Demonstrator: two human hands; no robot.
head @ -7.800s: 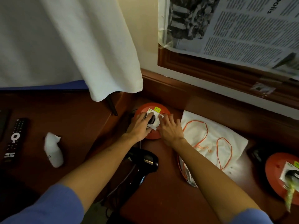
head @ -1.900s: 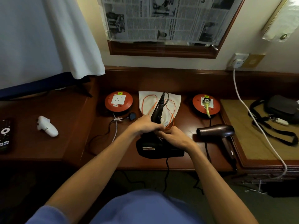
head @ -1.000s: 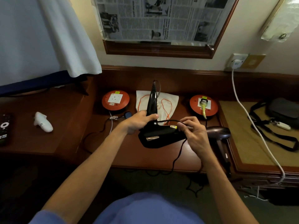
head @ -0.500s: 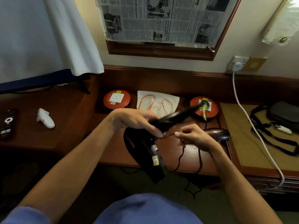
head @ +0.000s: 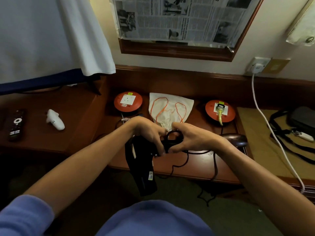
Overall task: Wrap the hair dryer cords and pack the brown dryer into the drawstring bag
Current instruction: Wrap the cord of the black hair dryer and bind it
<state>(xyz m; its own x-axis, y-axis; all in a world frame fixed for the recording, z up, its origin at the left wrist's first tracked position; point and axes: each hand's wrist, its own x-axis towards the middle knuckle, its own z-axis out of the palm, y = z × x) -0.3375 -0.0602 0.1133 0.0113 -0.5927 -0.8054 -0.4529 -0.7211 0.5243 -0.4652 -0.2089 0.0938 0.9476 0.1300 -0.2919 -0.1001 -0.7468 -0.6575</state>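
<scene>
Lying at the far left on the wooden table (head: 81,120) is a black remote control (head: 15,124), and just to the right of it a small white device (head: 55,119). Further right, near the back wall, an orange round socket reel (head: 128,103) sits with a white socket on top.

The left hand (head: 146,132) has its fingers curled around the black hair dryer (head: 141,166), which hangs with its barrel pointing down over the table's front edge. The right hand (head: 192,137) is beside it, fingers bent and pinching a loop of the black cord (head: 173,137) against the dryer's handle. The rest of this cord falls over the table edge toward the floor.

Behind both hands the white drawstring bag (head: 170,108) lies flat on the table, its orange strings on top. To the right of it is a second orange reel (head: 220,111) with a yellowish plug in it. The brown dryer (head: 236,139) lies on the table behind the right wrist, partly hidden. At the far right a white cable (head: 265,116) runs down from the wall socket, and a black pouch (head: 301,119) with straps rests on a tan mat.
</scene>
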